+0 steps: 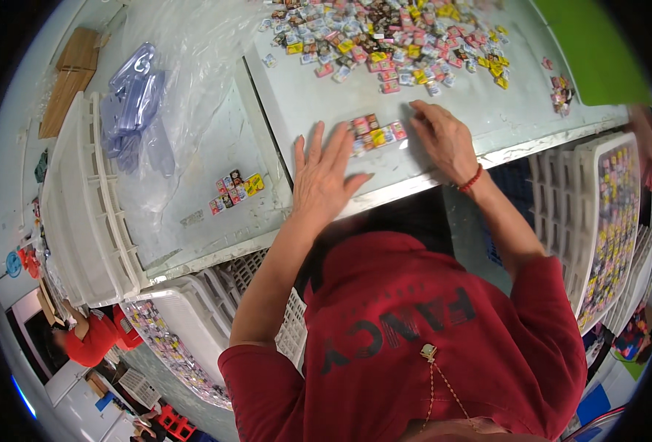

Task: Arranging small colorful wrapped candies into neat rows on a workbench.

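A compact group of tiny colourful boxes (376, 135), pink, brown, white and yellow, lies near the table's front edge between my hands. My left hand (322, 173) rests flat with fingers spread, its index fingertip touching or nearly touching the group's left side. To the right of the group, my right hand (445, 144) is open with fingers loosely bent and nothing visible in them. Farther back lies a big loose pile of similar tiny boxes (385, 48). A second small group of boxes (236, 191) lies in rows on the table section at left.
Clear plastic sheeting (208, 37) and bluish plastic pieces (136, 107) lie at left. White crates (554, 214) with trays of tiny boxes (612, 228) stand below the table at right; another filled tray (167, 342) is lower left. A green board (598, 51) is far right. Another person (94, 339) is at left.
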Demonstrator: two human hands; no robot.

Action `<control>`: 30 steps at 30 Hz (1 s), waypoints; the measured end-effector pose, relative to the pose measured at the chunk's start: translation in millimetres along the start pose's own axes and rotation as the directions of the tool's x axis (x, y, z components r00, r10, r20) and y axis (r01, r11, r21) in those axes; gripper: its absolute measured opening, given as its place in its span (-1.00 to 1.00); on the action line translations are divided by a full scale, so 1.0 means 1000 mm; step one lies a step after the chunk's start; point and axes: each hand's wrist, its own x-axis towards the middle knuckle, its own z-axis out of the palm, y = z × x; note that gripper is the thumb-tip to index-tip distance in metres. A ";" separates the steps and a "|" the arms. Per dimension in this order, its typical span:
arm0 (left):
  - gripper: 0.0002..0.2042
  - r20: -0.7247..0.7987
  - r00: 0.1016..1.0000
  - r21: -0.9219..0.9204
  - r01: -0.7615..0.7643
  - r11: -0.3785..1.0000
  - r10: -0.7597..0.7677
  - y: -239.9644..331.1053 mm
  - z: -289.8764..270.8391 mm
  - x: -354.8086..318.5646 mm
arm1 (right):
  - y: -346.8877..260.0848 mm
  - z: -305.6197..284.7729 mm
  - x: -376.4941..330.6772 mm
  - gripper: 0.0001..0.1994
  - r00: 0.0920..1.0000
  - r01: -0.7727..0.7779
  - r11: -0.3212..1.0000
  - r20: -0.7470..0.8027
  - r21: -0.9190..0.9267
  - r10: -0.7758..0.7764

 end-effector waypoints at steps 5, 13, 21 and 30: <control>-0.49 -0.263 0.951 -0.244 0.099 0.965 -0.164 0.001 -0.004 -0.001 | 0.008 0.000 0.014 -0.73 0.994 -0.039 0.997 0.107 0.073 0.031; -0.66 -0.065 0.788 -0.666 0.423 0.615 -0.613 0.000 -0.008 -0.017 | 0.002 0.007 0.016 -0.75 0.921 -0.337 0.872 0.315 0.355 0.228; -0.76 -0.194 0.739 -0.668 0.382 0.639 -0.645 0.000 -0.031 -0.017 | -0.020 0.005 0.016 -0.80 0.837 -0.532 0.642 0.460 0.553 0.297; -0.78 -0.342 0.496 -0.619 0.520 0.588 -0.798 -0.104 -0.079 -0.127 | -0.149 0.110 0.048 -0.80 0.787 -0.493 0.523 0.612 0.695 -0.071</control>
